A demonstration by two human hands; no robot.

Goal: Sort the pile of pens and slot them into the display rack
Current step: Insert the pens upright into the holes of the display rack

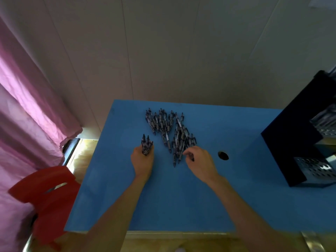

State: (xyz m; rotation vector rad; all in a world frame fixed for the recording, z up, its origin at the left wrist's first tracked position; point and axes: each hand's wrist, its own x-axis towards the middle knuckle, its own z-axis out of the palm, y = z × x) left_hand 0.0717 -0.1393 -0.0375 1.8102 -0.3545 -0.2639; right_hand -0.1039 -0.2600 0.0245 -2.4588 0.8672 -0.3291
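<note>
A pile of dark pens (pixel 168 130) lies spread on the blue table (pixel 181 197), toward its far middle. My left hand (pixel 142 160) grips a small bundle of pens (pixel 146 144) left of the pile, their ends pointing away from me. At the pile's near right edge, my right hand (pixel 199 161) has its fingers curled and pinches a pen (pixel 191 158). The black display rack (pixel 298 139) stands at the table's right side, with perforated metal holders (pixel 316 168) on its front.
A round cable hole (pixel 223 155) sits in the table between my right hand and the rack. A red plastic chair (pixel 45 197) stands left of the table, beside a pink curtain (pixel 27 106). A pale wall runs behind the table.
</note>
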